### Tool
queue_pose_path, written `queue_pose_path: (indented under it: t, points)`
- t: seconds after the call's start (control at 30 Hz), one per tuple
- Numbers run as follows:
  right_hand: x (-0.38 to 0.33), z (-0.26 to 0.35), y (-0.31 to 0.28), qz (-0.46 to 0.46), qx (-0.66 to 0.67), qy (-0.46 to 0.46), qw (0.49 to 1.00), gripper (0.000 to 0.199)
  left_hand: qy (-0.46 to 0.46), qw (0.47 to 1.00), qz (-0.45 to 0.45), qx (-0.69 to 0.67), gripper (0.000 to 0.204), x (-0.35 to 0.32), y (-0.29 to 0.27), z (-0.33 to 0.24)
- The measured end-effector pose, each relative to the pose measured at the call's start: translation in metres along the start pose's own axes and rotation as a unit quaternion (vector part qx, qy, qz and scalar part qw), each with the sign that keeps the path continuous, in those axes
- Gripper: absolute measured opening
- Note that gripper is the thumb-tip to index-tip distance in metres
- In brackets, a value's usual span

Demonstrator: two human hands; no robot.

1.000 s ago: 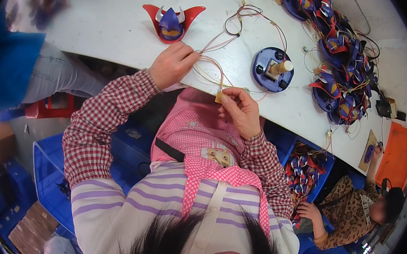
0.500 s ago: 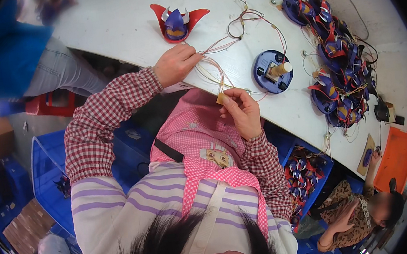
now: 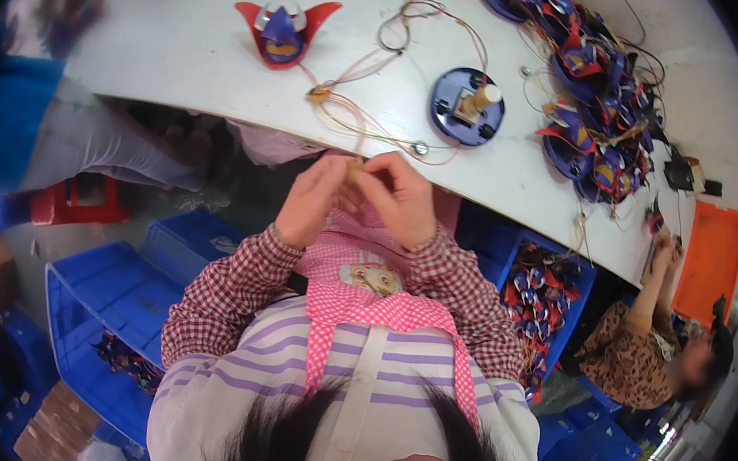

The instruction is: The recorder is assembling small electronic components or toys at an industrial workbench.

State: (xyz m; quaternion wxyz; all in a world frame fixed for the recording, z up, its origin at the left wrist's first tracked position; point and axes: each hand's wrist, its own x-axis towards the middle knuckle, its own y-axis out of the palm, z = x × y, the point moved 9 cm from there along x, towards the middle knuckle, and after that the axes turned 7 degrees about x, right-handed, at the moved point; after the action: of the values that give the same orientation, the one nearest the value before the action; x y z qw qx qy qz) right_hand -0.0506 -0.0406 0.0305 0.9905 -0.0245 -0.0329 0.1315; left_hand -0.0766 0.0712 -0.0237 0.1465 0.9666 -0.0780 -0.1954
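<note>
Two hands pressed together at table edge, left hand (image 3: 317, 202) and right hand (image 3: 399, 199) pinching wires (image 3: 349, 119), wires run to 12 o'clock, blue disc (image 3: 466, 106) at 1 o'clock, red-blue toy (image 3: 285, 30) at 11 o'clock

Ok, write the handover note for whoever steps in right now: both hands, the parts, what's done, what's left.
Left hand and right hand: together at the table edge, both pinching the thin wire bundle.
The wires run up over the table to a small connector.
Round blue base: on the table, right of the wires, untouched.
Red and blue winged piece: further back, alone.
Pile of assembled pieces: far right.
Done: cannot tell. Left: base and winged piece not joined.
</note>
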Motion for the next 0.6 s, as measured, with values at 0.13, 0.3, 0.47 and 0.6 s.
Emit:
queue_pose_path:
  t: [0.13,0.3,0.47,0.6]
  points:
    - [-0.01,0.036,-0.004,0.017,-0.171,-0.19,0.967,0.014,-0.054,0.986,0.008,-0.157,0.019,0.011,0.007,0.016]
    - [0.004,0.012,-0.065,-0.048,-0.42,-0.06,0.904,0.021,-0.062,0.995,-0.003,-0.072,0.013,0.012,0.002,0.009]
    - [0.009,0.008,-0.065,-0.077,-0.461,-0.039,0.883,0.027,-0.009,0.997,-0.028,0.075,0.018,0.012,0.003,0.002]
    - [0.019,0.011,-0.052,-0.052,-0.469,-0.028,0.881,0.03,0.017,0.994,-0.007,0.11,0.021,0.008,0.016,-0.006]
